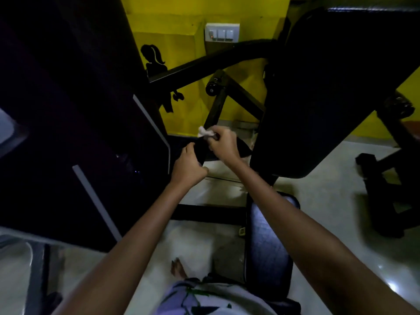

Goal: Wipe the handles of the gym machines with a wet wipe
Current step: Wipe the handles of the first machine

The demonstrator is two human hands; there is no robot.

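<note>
The left hand (189, 165) is curled round the near end of a black padded handle (201, 150), fingers wrapped on its far side and thumb on the near side. Just beyond, the right hand (223, 144) pinches a crumpled white wet wipe (205, 132) between curled fingertips, pressing it against the top of the same handle. The wipe bunches out past the fingers toward the yellow wall (181, 37).
</note>
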